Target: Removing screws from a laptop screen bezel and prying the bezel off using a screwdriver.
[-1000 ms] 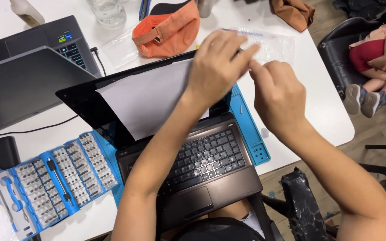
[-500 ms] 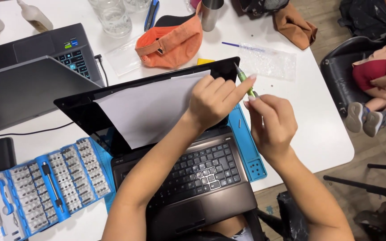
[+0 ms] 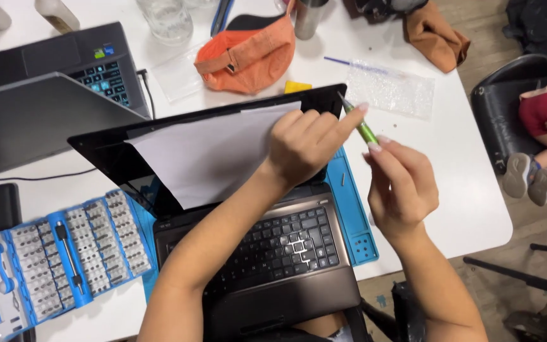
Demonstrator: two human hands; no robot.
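Both hands pinch 1 green screwdriver point(image 3: 363, 126) above the open laptop point(image 3: 273, 253): left hand point(image 3: 305, 147) closed on the tip end, right hand point(image 3: 403, 187) gripping its lower end. Blue bit kit point(image 3: 58, 259) lies left, well apart.

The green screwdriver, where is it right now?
In the head view, the green screwdriver is right of centre, pinched between the left hand and the right hand, at the top right corner of the open laptop screen.
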